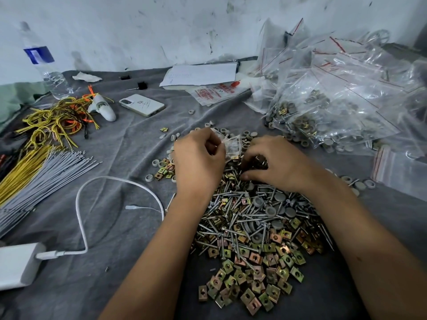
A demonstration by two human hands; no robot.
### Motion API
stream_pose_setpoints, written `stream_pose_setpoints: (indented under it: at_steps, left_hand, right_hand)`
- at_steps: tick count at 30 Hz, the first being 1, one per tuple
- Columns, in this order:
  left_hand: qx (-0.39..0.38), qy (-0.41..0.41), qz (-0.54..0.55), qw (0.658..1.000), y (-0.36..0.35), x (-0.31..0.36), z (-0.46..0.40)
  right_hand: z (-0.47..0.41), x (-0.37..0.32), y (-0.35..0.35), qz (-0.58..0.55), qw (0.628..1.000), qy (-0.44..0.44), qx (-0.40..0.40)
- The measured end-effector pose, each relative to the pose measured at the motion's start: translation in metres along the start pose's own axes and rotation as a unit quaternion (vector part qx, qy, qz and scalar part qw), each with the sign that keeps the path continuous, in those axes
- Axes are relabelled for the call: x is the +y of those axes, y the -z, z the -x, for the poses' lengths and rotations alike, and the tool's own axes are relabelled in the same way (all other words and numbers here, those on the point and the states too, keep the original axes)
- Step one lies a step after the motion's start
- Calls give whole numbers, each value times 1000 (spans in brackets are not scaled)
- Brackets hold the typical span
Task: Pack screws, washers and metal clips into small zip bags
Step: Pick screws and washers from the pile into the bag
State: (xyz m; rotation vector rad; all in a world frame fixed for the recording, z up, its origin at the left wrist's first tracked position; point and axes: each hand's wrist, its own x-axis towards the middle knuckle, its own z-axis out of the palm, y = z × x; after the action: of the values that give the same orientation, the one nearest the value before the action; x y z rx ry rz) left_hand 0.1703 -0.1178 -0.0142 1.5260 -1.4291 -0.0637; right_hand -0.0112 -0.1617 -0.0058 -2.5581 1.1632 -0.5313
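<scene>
A big mixed heap lies in front of me on the grey cloth: silver screws (pixel 233 205), grey round washers (pixel 270 211) and brass-coloured metal clips (pixel 250 284). My left hand (pixel 198 158) pinches a small clear zip bag (pixel 232 145) at its top edge, just above the heap. My right hand (pixel 275 161) rests on the far part of the heap, fingers curled down into the parts beside the bag. What the fingertips hold is hidden.
Filled zip bags (pixel 323 107) pile up at the right, with empty bags (pixel 397 168) nearer. A phone (pixel 142 105), paper (pixel 201 75), water bottle (pixel 46 65), wire bundles (pixel 46 162), white cable (pixel 97 188) and a charger block (pixel 19 264) fill the left side.
</scene>
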Motion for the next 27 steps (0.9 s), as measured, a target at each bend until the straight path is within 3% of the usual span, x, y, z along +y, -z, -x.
stream_pose_setpoints:
  at_steps: [5, 10, 13, 20, 22, 27]
  left_hand:
    - [-41, 34, 12, 999, -3, -1, 2]
    - [-76, 31, 39, 996, -6, 0, 3]
    - [-86, 33, 53, 994, -6, 1, 4]
    - [-77, 62, 65, 993, -5, -1, 3]
    - [-70, 67, 70, 993, -5, -1, 3]
    - [-32, 40, 59, 997, -3, 0, 3]
  right_hand:
    - [0, 2, 0, -27, 999, 9, 43]
    - [1, -2, 3, -122, 967, 42, 218]
    - [1, -6, -1, -134, 963, 66, 226]
    - [3, 3, 5, -193, 950, 20, 243]
    - [7, 7, 9, -163, 965, 29, 201]
    - [11, 18, 16, -60, 998, 4, -16]
